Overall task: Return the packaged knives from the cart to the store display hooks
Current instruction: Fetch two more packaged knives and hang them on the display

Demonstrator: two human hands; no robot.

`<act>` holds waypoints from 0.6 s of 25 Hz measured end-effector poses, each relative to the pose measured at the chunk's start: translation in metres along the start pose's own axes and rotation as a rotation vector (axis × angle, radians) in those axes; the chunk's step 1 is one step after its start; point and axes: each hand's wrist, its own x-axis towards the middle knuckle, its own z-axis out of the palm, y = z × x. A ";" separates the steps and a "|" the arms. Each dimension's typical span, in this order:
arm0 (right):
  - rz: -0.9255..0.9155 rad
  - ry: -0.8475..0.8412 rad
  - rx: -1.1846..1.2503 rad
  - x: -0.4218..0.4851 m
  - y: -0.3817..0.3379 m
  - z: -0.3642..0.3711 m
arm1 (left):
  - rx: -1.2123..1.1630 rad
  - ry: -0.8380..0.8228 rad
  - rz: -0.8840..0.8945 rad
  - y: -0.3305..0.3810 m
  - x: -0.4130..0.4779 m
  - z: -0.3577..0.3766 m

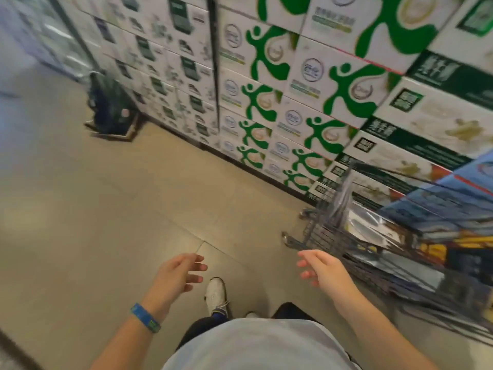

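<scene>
A wire shopping cart [354, 252] stands at the right, blurred by motion, with flat packaged goods [373, 231] inside it; I cannot tell whether these are the knives. My right hand [320, 268] hovers just left of the cart's near corner, fingers relaxed and empty, not touching it. My left hand [178, 273] hangs over the floor at centre, fingers loose and empty, with a blue wristband on the wrist. No display hooks are in view.
A tall wall of stacked white and green cartons [280, 102] runs along the back and right. A dark bundle on a low trolley [112, 113] stands at the back left. Beige tiled floor [93, 209] spreads to the left. My white shoe [216, 292] is below the hands.
</scene>
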 end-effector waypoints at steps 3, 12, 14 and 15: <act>0.117 0.113 0.100 -0.014 0.015 0.000 | 0.135 -0.103 0.008 0.022 0.039 0.006; 0.373 0.518 0.489 -0.059 0.081 -0.048 | 0.466 -0.380 0.010 0.074 0.116 0.077; 0.406 0.566 0.555 -0.055 0.092 -0.069 | 0.496 -0.423 0.019 0.083 0.121 0.112; 0.408 0.581 0.580 -0.050 0.098 -0.081 | 0.508 -0.435 0.017 0.087 0.124 0.130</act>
